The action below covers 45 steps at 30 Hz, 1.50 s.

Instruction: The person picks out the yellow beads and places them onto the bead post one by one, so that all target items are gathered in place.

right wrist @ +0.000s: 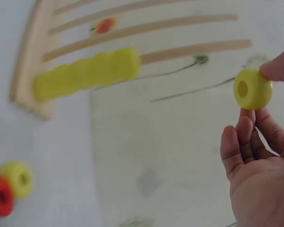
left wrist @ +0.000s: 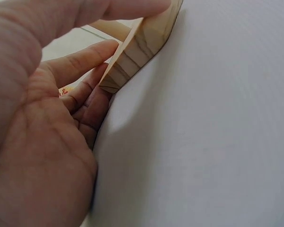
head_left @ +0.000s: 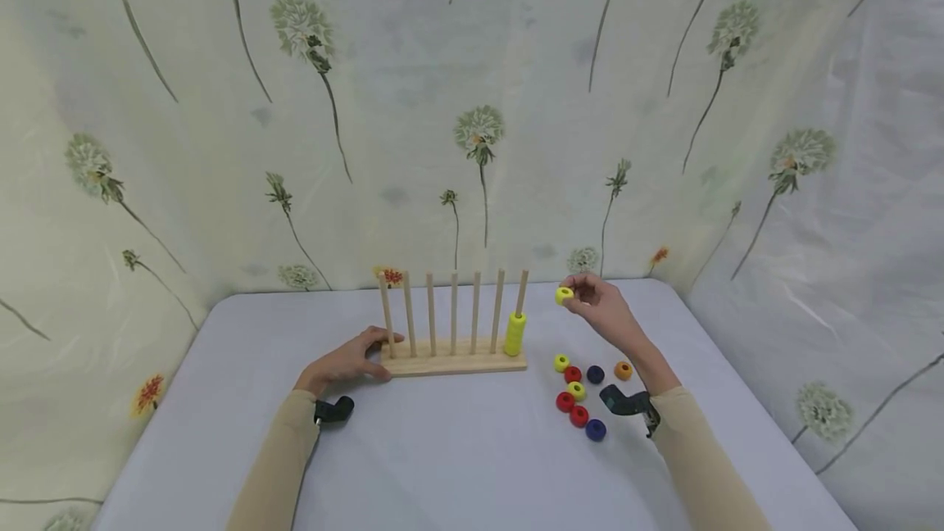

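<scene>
beige sleeves [head_left: 274, 461]; left hand [head_left: 345, 362] grips grained wooden base [head_left: 457, 365], right hand [head_left: 606, 314] pinches round, holed yellow bead [right wrist: 258, 91]

Grips the end of a wooden base [left wrist: 139, 49] with the left hand [left wrist: 47, 118], thumb laid toward one corner, fingers reaching round the opposite one. Shows dark grain across the end face. Rests by the lower edge on a white tabletop [left wrist: 217, 123], shadowed alongside. Reveals part of a pale peg [left wrist: 114, 29] beneath the thumb, and a small red-and-yellow print [left wrist: 65, 90] beside the fingers.

Grained wooden rack [head_left: 453, 366], smooth bead [right wrist: 256, 90], matt tabletop [head_left: 457, 453]
</scene>
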Tool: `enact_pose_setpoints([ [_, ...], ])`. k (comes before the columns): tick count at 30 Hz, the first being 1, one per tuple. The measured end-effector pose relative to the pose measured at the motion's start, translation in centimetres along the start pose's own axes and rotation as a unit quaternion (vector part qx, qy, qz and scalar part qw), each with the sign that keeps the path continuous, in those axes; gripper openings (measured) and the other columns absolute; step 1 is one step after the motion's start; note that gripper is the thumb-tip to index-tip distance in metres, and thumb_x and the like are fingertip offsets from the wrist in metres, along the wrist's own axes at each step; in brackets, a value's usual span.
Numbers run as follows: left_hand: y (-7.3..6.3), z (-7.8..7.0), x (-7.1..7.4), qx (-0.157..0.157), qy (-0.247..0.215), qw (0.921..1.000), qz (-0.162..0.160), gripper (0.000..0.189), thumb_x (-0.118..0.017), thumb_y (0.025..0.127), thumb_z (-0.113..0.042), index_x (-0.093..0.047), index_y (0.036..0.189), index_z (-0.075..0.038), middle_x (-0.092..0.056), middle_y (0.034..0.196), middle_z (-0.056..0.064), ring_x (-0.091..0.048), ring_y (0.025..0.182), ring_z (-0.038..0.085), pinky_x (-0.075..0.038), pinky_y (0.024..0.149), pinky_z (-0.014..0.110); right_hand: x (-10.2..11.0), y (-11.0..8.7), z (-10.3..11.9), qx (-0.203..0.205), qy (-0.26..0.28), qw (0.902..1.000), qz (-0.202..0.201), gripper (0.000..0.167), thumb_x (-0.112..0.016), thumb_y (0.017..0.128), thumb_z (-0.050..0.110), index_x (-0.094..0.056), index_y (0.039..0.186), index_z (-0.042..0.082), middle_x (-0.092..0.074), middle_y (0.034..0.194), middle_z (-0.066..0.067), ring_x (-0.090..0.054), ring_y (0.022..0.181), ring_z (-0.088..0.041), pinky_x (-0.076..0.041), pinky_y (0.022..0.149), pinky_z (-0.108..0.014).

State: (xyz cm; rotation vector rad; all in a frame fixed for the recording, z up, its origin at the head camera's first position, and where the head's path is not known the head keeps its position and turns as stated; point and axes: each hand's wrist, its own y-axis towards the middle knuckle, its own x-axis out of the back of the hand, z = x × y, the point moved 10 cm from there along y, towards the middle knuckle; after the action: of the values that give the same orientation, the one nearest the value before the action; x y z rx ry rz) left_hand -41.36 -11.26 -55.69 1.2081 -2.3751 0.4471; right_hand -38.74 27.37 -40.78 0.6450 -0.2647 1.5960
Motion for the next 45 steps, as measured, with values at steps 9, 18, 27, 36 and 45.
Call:
enact_pose_setpoints([
  [9,0.2,-0.1,-0.1,-0.006,0.005,1.0,-0.003,0.065,-0.082,0.076,-0.019,-0.053,0.135,-0.015,-0.041,0.136,0.014,-0.039,0.13,0.033,-0.027,0.108,0.052,0.3,3.2,6.0,0.049,-0.003,0.9987,-0.013,0.03,-0.064,0.092,0.021,-0.056,0.117,0.006,-0.055,0.106,-0.008,-0.051,0.092,-0.023,-0.045,0.074,-0.02],
  [18,0.5,0.2,-0.1,-0.008,0.008,0.9999,-0.001,0.065,-0.082,0.075,-0.02,-0.055,0.134,-0.018,-0.042,0.136,0.011,-0.039,0.13,0.031,-0.026,0.109,0.052,-0.6,4.2,7.7,0.077,0.001,0.997,-0.011,0.026,-0.065,0.091,0.017,-0.059,0.113,0.006,-0.056,0.099,-0.006,-0.052,0.086,-0.017,-0.044,0.071,-0.02],
  [27,0.4,0.1,-0.1,-0.008,0.012,0.9999,-0.001,0.065,-0.083,0.075,-0.021,-0.055,0.134,-0.018,-0.041,0.136,0.011,-0.039,0.13,0.031,-0.027,0.108,0.052,-1.6,4.5,7.0,0.065,0.004,0.9978,0.009,0.026,-0.066,0.09,0.018,-0.059,0.113,0.008,-0.057,0.1,-0.006,-0.052,0.086,-0.019,-0.045,0.07,-0.022],
  [36,0.3,0.2,-0.1,-0.012,0.002,0.9999,0.001,0.066,-0.082,0.075,-0.019,-0.054,0.134,-0.017,-0.042,0.136,0.012,-0.039,0.13,0.031,-0.027,0.108,0.052,-2.3,4.5,6.6,0.058,0.007,0.9981,0.022,0.025,-0.067,0.09,0.019,-0.059,0.112,0.009,-0.057,0.101,-0.008,-0.052,0.086,-0.023,-0.047,0.071,-0.024],
  [45,0.1,-0.1,0.0,-0.012,0.003,0.9999,0.003,0.066,-0.082,0.076,-0.021,-0.053,0.135,-0.017,-0.041,0.136,0.012,-0.04,0.13,0.031,-0.028,0.108,0.051,-2.5,4.4,6.7,0.06,0.006,0.9978,0.026,0.027,-0.067,0.09,0.021,-0.059,0.112,0.008,-0.057,0.1,-0.007,-0.052,0.085,-0.022,-0.046,0.072,-0.024],
])
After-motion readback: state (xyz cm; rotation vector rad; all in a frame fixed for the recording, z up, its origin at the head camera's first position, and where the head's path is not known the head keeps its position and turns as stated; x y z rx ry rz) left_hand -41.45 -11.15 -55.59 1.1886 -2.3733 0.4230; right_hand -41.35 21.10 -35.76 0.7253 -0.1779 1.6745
